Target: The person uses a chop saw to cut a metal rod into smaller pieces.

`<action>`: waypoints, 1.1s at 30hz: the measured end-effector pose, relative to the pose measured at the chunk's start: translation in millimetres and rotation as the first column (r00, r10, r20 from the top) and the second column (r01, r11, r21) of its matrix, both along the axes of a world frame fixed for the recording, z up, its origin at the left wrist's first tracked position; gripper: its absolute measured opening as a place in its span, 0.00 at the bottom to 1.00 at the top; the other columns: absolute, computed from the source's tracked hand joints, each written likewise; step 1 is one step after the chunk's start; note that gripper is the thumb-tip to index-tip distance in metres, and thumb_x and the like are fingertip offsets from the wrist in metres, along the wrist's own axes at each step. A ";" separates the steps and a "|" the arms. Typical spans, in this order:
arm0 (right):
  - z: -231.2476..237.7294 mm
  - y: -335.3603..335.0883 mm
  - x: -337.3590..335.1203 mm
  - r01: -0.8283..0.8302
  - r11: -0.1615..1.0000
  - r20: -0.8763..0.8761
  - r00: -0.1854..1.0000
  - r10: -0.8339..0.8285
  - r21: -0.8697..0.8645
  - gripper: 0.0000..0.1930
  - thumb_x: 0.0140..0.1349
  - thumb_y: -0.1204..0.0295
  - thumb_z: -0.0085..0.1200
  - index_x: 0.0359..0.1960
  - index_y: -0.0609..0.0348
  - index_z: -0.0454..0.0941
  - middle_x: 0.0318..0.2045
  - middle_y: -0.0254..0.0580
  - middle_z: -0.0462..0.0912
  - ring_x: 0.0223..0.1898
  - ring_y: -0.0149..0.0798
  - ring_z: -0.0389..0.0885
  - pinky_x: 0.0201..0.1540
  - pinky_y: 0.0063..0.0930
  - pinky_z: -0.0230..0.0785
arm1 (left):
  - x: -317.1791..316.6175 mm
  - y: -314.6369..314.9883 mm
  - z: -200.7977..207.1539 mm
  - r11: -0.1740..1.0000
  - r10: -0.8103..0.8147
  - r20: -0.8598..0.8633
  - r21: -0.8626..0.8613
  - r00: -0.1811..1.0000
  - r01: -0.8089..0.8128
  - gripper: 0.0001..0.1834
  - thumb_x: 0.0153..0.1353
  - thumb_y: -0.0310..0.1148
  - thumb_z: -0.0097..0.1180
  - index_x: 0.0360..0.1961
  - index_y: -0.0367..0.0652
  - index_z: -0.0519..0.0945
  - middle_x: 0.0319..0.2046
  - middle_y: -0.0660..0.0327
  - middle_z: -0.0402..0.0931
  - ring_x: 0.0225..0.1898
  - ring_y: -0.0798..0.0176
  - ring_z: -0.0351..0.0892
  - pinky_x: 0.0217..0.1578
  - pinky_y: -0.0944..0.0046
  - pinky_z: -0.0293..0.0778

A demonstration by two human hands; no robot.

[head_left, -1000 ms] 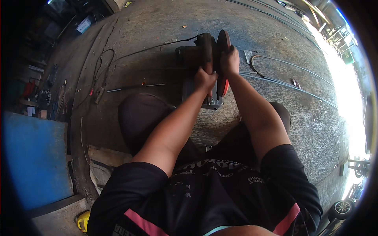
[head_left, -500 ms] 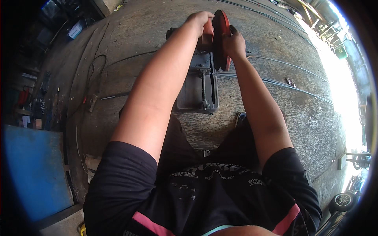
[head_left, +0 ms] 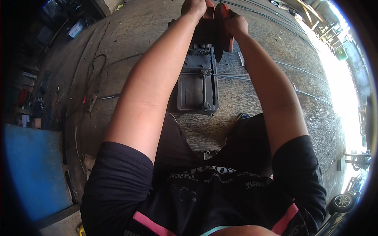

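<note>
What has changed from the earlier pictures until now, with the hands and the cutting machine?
Both hands went forward and up in the picture with the saw's red head; the arms are now stretched out. The left hand keeps its grip on the head's top, and the right hand stays at the red guard. The grey base and the thin rod across it stayed in place.

We see one likely package: a small pale blue-and-white box [head_left: 76, 28] lying on the floor at the far upper left, near the dark clutter. We cannot make out labels, signs or screens anywhere else.
</note>
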State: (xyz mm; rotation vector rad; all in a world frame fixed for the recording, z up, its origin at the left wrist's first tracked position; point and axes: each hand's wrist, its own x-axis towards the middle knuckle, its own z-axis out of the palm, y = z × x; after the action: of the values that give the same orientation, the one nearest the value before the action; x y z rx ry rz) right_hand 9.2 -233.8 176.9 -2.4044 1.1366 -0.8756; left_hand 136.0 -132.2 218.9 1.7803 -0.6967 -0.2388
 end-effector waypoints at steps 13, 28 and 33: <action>-42.4 153.7 -41.4 -0.340 0.927 -0.496 0.785 0.372 0.156 0.16 0.58 0.62 0.48 0.39 0.59 0.81 0.40 0.54 0.82 0.42 0.51 0.82 0.44 0.40 0.76 | -95.7 128.5 -253.7 0.834 0.482 -0.092 0.354 0.871 -0.424 0.16 0.55 0.36 0.49 0.34 0.32 0.78 0.38 0.40 0.77 0.44 0.41 0.77 0.46 0.51 0.73; -326.8 181.1 -120.1 -0.466 0.652 -0.674 0.148 0.724 0.598 0.22 0.59 0.68 0.48 0.58 0.46 0.70 0.43 0.52 0.80 0.44 0.48 0.80 0.45 0.41 0.73 | -139.1 174.4 -468.7 0.225 -0.465 -0.395 0.813 0.792 0.538 0.17 0.53 0.27 0.49 0.43 0.37 0.81 0.48 0.47 0.77 0.51 0.51 0.76 0.50 0.56 0.70; -316.7 184.7 -111.5 -0.138 0.674 -0.641 0.222 0.735 0.726 0.20 0.59 0.70 0.48 0.55 0.50 0.72 0.40 0.52 0.81 0.40 0.48 0.82 0.41 0.41 0.75 | -141.4 172.1 -471.5 0.208 -0.416 -0.409 0.827 0.812 0.523 0.19 0.53 0.27 0.49 0.46 0.41 0.80 0.49 0.49 0.76 0.52 0.52 0.76 0.50 0.56 0.70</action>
State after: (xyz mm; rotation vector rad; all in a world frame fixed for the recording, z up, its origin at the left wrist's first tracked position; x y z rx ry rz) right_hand -102.2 -49.1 -139.8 -2.3735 0.6009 1.0950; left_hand -5.4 39.8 -252.6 2.5279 -1.1755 -1.4141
